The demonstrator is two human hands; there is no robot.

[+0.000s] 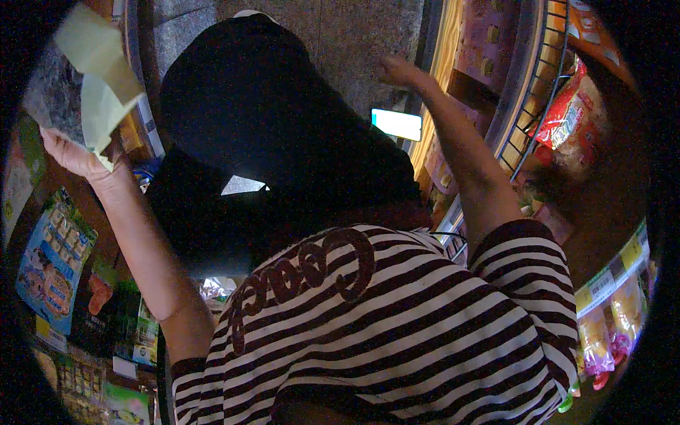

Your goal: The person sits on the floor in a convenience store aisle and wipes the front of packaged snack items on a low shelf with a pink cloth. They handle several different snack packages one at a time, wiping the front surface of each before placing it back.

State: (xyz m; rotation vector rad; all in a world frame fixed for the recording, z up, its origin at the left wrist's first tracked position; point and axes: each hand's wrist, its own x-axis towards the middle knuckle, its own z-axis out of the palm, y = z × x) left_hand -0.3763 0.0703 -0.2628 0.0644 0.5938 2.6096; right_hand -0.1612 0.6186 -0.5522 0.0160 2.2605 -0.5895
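Note:
At the far left, my left hand [79, 154] is raised and closed around a pale yellow and grey sheet-like item [103, 106], perhaps packaging or cloth; blur hides what it is. My right hand [401, 73] reaches forward over the floor [356, 42], beside the low shelf on the right. It is small and blurred, and I see nothing held in it, though its fingers are hard to make out. Just below it is a phone [397, 124] with a brightly lit screen, apart from the hand. What supports the phone is unclear.
Hanging snack packets, among them a blue pouch [56, 260], line the left side. On the right are a black wire rack [539, 90], a red snack bag [563, 117], and a shelf edge with price labels [603, 287]. Dark trousers [255, 106] cover the middle.

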